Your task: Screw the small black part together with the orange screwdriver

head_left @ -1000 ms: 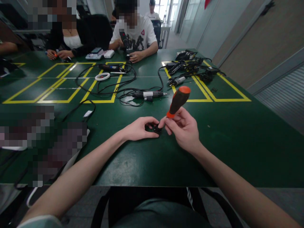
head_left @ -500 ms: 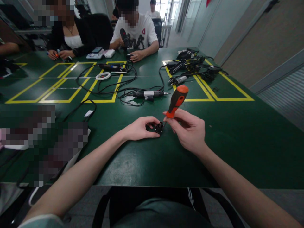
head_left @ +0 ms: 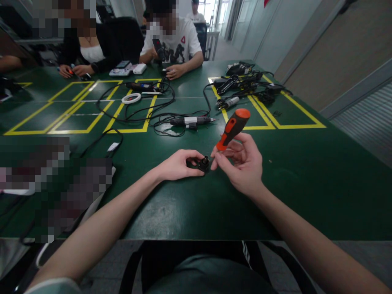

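Note:
My left hand (head_left: 177,165) rests on the green table (head_left: 196,204) with its fingers curled round a small black part (head_left: 202,163), holding it down. My right hand (head_left: 241,163) pinches a screwdriver with an orange and black handle (head_left: 233,128) near its lower end. The handle tilts up and to the right, and the tip points down at the black part. The blade itself is hidden behind my fingers.
Black cables and a pen-shaped power tool (head_left: 190,121) lie just beyond my hands among yellow floor-tape boxes. A white ring (head_left: 131,98) and a heap of chargers (head_left: 245,83) sit farther back. Two people (head_left: 171,45) work at the far edge. Blurred items lie at the left.
The screwdriver handle has tipped further to the right and my right fingers have shifted along it. My left hand has stayed on the black part.

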{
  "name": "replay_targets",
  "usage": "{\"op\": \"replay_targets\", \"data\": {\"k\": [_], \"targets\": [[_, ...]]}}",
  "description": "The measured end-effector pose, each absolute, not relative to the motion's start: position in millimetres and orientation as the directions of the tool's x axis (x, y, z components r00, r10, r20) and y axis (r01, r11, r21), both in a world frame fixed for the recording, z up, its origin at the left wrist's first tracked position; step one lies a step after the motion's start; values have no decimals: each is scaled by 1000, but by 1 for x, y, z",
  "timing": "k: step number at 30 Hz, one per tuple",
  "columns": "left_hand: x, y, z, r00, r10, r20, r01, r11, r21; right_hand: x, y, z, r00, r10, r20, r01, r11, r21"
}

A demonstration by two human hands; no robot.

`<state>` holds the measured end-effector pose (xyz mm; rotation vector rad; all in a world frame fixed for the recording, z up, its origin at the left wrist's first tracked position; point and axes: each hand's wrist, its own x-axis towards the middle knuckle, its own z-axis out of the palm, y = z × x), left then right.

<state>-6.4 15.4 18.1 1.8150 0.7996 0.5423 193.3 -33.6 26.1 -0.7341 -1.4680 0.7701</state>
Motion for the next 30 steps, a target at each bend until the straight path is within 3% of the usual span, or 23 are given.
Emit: {"op": "replay_targets", "data": {"k": [8, 16, 22, 25, 30], "targets": [[-7, 16, 18, 684, 729, 20, 277, -285, 918, 194, -35, 35, -27, 901, 433, -3, 433, -901], [-7, 14, 19, 702, 712, 11, 296, -306, 905, 194, -34, 39, -100, 826, 555, 75, 563, -823], [-7, 15, 16, 700, 712, 47, 273, -328, 905, 191, -32, 33, -165, 895, 414, -43, 412, -910], [-6, 15, 16, 698, 715, 40, 279, -323, 904, 191, -33, 31, -146, 896, 419, -98, 408, -908], [-7, 15, 18, 701, 712, 20, 300, -321, 898, 191, -35, 31, -116, 896, 429, -19, 430, -903]]}}
